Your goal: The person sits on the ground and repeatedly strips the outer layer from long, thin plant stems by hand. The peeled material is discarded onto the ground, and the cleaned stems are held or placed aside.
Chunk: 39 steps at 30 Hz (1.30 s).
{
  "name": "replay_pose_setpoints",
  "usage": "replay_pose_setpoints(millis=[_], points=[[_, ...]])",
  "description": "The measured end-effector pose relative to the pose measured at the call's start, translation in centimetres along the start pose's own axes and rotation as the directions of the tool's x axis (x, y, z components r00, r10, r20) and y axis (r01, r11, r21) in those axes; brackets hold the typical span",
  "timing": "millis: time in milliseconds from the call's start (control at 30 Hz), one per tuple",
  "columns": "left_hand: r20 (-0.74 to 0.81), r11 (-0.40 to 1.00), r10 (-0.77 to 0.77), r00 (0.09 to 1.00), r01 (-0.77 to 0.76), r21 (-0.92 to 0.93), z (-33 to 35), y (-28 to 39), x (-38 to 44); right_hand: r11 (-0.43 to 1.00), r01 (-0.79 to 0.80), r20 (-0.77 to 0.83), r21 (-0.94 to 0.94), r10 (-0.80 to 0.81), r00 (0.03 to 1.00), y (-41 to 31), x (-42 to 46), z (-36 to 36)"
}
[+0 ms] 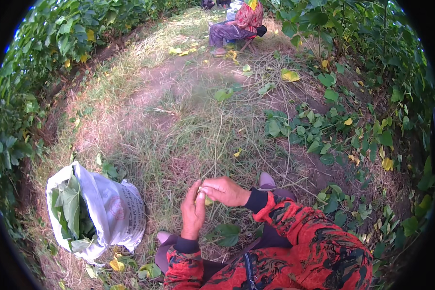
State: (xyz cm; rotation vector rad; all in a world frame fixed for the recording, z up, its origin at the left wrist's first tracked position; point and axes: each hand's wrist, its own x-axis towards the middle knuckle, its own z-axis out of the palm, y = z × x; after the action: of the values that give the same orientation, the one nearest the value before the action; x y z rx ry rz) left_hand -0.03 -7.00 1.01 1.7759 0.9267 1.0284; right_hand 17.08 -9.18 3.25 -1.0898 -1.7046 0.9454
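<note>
My left hand [193, 212] and my right hand [223, 190] meet in front of my body, fingertips and thumbs pinched together. Between them is a thin plant stem [204, 176], mostly hidden by the fingers. Below the right palm shows a bit of yellow-green leaf [209, 201]; whether it belongs to the stem, I cannot tell. To the left of my hands leans a white woven sack [107, 206] bearing printed writing. Its mouth gapes toward the left, and large green leaves [70, 206] fill the opening.
Leafy green shrubs [366, 32] line the right side, and more shrubs [63, 30] the left. Long bare stems [279, 76] and cut leafy shoots [304, 125] lie on the grassy ground. Farther ahead a person [235, 30] sits on a folding stool [248, 45].
</note>
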Motion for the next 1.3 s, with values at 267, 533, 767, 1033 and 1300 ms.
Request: replay_pose_setpoints(millis=[267,533,767,1033,1300], points=[[0.135,0.855,-0.213,0.968,0.251,-0.454,0.0,-1.2,-0.7,0.992,0.091,-0.002,-0.093,-0.091,0.996,-1.0,0.1,0.6],[0.146,0.710,-0.325,0.934,0.343,-0.614,0.3,-2.4,-0.3,0.983,0.119,0.023,-0.141,-0.117,0.993,0.3,0.0,0.9],[0.073,0.708,-0.288,0.955,0.263,-0.655,0.5,-0.4,-0.3,0.981,0.140,0.047,-0.137,-0.134,0.990,-1.2,0.1,0.7],[0.008,0.864,-0.215,0.977,0.193,-0.465,-0.3,-1.2,0.2,0.964,0.154,0.052,-0.216,-0.146,0.988,-0.8,-0.3,1.0],[0.016,0.759,-0.371,0.929,0.312,-0.571,-0.4,-3.4,0.3,0.966,0.167,0.073,-0.197,-0.155,0.985,-0.6,-0.6,1.7]])
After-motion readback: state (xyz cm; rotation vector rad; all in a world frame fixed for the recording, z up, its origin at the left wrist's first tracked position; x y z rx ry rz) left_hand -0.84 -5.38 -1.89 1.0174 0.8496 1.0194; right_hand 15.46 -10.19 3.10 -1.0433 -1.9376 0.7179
